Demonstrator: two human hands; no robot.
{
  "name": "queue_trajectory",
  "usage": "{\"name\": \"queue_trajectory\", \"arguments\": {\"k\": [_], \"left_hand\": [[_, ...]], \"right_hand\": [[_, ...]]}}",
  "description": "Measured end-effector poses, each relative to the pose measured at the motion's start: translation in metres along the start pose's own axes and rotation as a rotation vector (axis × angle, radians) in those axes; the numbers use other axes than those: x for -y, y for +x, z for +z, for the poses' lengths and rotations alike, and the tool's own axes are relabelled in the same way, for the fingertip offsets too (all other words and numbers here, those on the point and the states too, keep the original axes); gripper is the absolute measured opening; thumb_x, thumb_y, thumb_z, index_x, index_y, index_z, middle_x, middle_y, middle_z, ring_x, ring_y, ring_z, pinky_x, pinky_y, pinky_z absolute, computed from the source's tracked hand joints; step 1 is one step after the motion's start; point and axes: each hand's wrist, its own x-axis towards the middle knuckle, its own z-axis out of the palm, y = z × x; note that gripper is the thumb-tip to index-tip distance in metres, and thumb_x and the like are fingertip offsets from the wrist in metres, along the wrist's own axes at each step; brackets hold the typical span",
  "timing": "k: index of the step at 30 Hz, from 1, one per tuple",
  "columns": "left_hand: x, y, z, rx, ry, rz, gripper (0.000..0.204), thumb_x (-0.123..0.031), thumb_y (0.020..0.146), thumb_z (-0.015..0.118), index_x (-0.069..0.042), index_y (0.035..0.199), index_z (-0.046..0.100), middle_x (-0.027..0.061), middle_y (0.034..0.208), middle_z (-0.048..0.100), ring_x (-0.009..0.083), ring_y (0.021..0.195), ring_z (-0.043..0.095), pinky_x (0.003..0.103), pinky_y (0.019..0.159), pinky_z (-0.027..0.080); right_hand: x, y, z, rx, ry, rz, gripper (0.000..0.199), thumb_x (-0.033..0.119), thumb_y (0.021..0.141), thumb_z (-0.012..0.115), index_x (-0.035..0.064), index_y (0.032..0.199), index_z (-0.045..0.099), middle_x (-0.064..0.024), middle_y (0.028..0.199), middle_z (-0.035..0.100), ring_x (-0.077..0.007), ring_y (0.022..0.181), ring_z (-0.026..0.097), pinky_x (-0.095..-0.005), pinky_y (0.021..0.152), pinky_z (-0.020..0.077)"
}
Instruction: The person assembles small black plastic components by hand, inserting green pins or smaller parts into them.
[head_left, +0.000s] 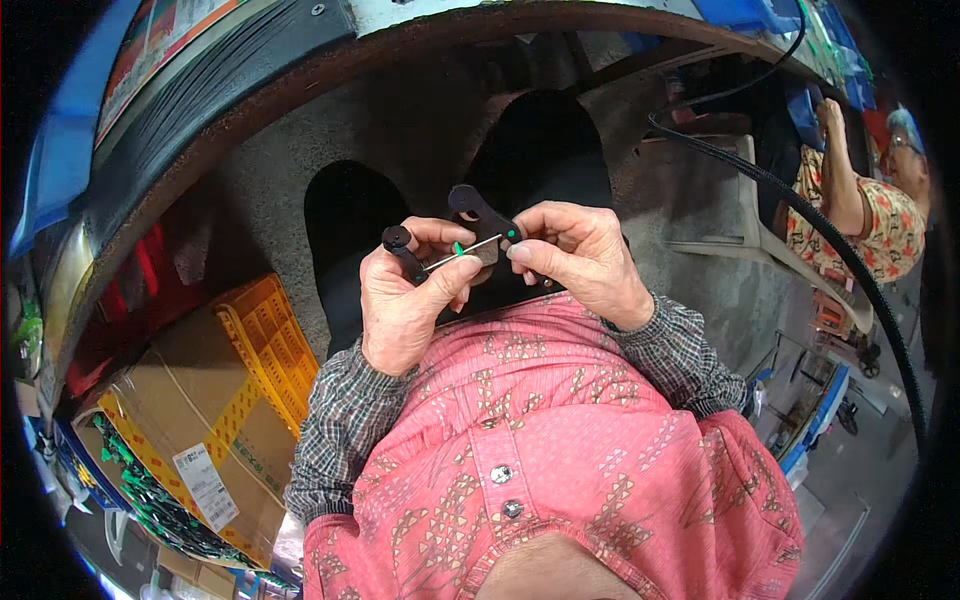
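Above my lap, both hands hold a small black plastic part with rounded ends. Its right piece (482,212) is pinched between the thumb and fingers of my right hand (590,262), and a green spot shows near those fingertips. My left hand (405,295) grips a smaller black end piece (400,245) between thumb and fingers. A thin metal rod (487,243) runs between the two black pieces. Midway along it sits a small green piece (458,248), just above my left thumb. Fingers hide how the pieces join.
A curved-looking table edge (200,120) lies ahead. On the left stand a cardboard box (180,390), a yellow crate (270,345) and a heap of green and black parts (165,515). A black cable (800,195) hangs at right, before a plastic chair (745,220) and another person (870,215).
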Motion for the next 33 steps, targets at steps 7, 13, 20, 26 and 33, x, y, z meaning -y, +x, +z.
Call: {"name": "queue_trajectory", "arguments": {"k": [7,13,20,26,33], "left_hand": [[0.009,0.001,-0.006,0.083,-0.093,0.039,0.02,-0.011,0.088,0.064,0.001,0.102,0.056,0.0122,0.092,0.061,0.0132,0.063,0.056,0.027,0.055,0.047],[0.005,0.001,-0.005,0.165,-0.252,0.01,0.032,-0.027,0.096,0.052,0.004,0.105,0.058,0.0134,0.107,0.057,0.0187,0.08,0.058,0.035,0.071,0.051],[0.002,-0.002,0.003,0.076,-0.262,0.028,0.031,-0.018,0.095,0.054,0.003,0.117,0.056,0.0134,0.118,0.056,0.0218,0.103,0.058,0.037,0.087,0.052],[-0.006,-0.004,0.015,0.08,-0.419,0.013,0.043,-0.015,0.096,0.052,0.0,0.134,0.042,0.0138,0.128,0.05,0.024,0.116,0.053,0.039,0.094,0.048],[-0.009,0.0,0.022,0.105,-0.465,-0.004,0.054,-0.014,0.095,0.052,-0.003,0.142,0.03,0.0147,0.14,0.037,0.0266,0.125,0.045,0.043,0.099,0.044]], "right_hand": [[-0.001,0.0,0.003,-0.036,-0.088,-0.076,0.017,0.011,0.088,0.063,-0.0036,0.098,0.063,-0.0015,0.076,0.062,-0.004,0.064,0.056,-0.0192,0.057,0.0459],[0.0,0.004,0.005,-0.031,-0.035,-0.122,0.018,0.014,0.091,0.06,-0.0032,0.098,0.062,-0.0025,0.079,0.062,-0.0041,0.066,0.054,-0.0202,0.057,0.0461],[0.003,0.005,0.007,-0.025,-0.073,-0.07,0.019,0.016,0.093,0.057,-0.0008,0.102,0.059,-0.002,0.078,0.062,-0.004,0.067,0.053,-0.0213,0.059,0.0462],[-0.002,0.012,0.013,-0.191,-0.361,-0.405,0.034,0.022,0.086,0.066,-0.0015,0.109,0.056,-0.009,0.08,0.059,-0.0191,0.069,0.058,-0.029,0.062,0.0468],[0.007,0.01,0.017,-0.074,-0.812,-0.341,0.115,0.032,0.051,0.086,-0.0011,0.14,0.022,-0.0188,0.105,0.049,-0.0362,0.095,0.052,-0.044,0.081,0.0411]]}}
